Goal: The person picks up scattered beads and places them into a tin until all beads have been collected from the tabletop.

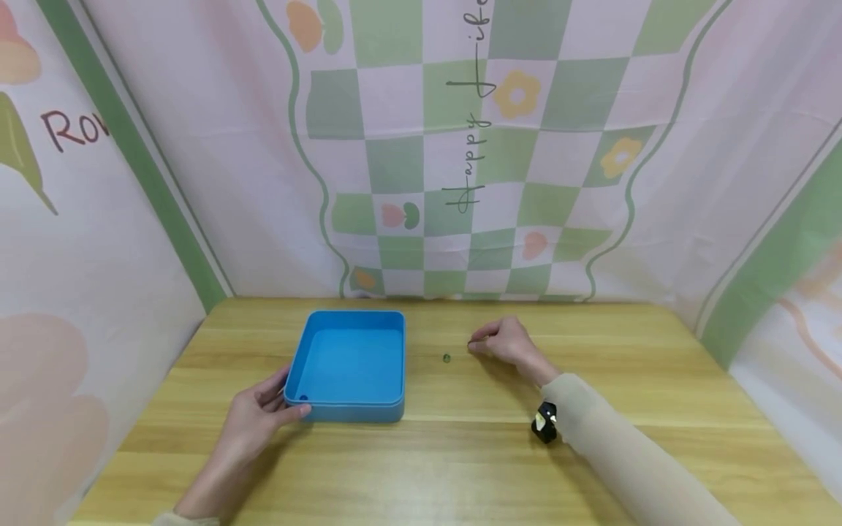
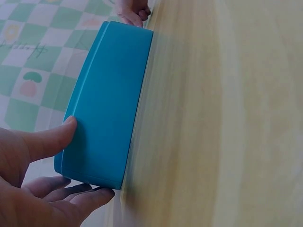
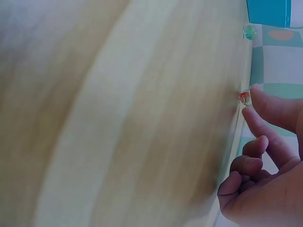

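At the near left corner of a square blue plastic box [image 1: 345, 412], my left hand [image 1: 253, 416] grips it, thumb against the front wall and fingers along the left side. A small dark marble [image 1: 303, 398] lies inside the box's near left corner. To the right of the box, my right hand [image 1: 509, 343] has thumb and index fingertip on either side of a clear marble with red inside [image 3: 244, 98], low over the table. Its other fingers are curled in, as the right wrist view shows. A green glass marble [image 1: 446, 358] rests on the table between the box and the right hand.
The wooden table [image 1: 460, 467] ends at a hanging cloth [image 1: 454, 161] with green checks, flowers and lettering. More printed cloth [image 1: 85, 277] hangs at the left side. A black device [image 1: 544, 422] sits at the right wrist.
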A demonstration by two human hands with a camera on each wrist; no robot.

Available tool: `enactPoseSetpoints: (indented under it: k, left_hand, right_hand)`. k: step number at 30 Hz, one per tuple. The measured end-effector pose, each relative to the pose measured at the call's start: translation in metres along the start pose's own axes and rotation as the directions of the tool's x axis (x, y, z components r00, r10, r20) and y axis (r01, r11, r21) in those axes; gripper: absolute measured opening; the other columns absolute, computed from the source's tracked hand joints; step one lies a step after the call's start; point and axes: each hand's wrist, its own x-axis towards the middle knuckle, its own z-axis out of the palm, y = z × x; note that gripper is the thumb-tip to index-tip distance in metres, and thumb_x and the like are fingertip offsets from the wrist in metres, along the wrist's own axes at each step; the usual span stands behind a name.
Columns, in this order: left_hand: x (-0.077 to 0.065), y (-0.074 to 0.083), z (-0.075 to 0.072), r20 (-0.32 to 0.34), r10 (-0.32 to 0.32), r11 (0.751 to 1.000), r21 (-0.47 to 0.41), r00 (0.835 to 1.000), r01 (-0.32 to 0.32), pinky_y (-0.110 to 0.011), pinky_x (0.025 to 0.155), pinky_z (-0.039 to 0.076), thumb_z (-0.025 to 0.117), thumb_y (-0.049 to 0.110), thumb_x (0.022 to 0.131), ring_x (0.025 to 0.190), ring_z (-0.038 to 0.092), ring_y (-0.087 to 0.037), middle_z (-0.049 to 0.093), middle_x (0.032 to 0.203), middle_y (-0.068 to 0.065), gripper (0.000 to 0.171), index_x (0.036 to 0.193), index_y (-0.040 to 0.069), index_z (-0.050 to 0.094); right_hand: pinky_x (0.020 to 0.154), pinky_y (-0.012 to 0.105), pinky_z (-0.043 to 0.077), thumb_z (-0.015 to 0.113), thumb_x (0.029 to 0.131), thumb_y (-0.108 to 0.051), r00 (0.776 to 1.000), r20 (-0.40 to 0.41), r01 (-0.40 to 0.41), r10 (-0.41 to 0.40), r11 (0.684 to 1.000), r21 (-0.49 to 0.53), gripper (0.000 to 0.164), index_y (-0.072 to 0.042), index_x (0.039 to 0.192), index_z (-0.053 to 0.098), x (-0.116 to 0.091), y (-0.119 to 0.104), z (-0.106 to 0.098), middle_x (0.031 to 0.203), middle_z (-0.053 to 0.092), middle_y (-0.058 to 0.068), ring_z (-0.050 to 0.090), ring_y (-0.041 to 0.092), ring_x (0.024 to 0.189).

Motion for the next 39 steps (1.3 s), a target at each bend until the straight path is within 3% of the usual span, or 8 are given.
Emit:
enactPoseSetpoints:
  k: [16,31,39]
  left_hand:
    - [0.001,-0.001,-0.001,0.008,-0.003,1.000,-0.004,1.000,0.003,-0.039,0.106,0.050,0.086,0.011,0.091,0.143,0.045,-0.044,0.037,0.161,-0.026,0.084,0.160,0.000,0.039]
    - [0.003,-0.003,-0.001,0.001,-0.006,1.000,0.014,1.000,0.006,-0.039,0.105,0.050,0.087,0.014,0.090,0.143,0.045,-0.044,0.037,0.162,-0.026,0.087,0.161,0.000,0.038]
    - [0.003,-0.002,-0.001,0.007,-0.010,1.000,0.014,1.000,0.010,-0.039,0.105,0.050,0.087,0.014,0.090,0.143,0.045,-0.044,0.037,0.161,-0.027,0.087,0.161,-0.001,0.037]
  right_hand:
    - [0.107,0.054,0.051,0.083,0.092,-0.011,1.000,-0.017,-0.018,0.017,1.000,-0.026,0.016,-0.002,0.105,0.082,0.001,-0.002,0.005,0.118,0.075,0.019,0.063,0.040,0.121]
    - [0.108,0.053,0.051,0.081,0.094,-0.016,1.000,0.012,-0.026,0.025,0.998,0.054,0.019,-0.006,0.110,0.083,-0.005,-0.017,0.005,0.129,0.071,0.019,0.060,0.039,0.129]
    - [0.090,0.037,0.053,0.083,0.093,-0.018,0.999,0.034,0.005,-0.008,0.998,0.069,0.023,-0.005,0.111,0.082,-0.011,-0.029,0.010,0.130,0.071,0.019,0.061,0.029,0.116]
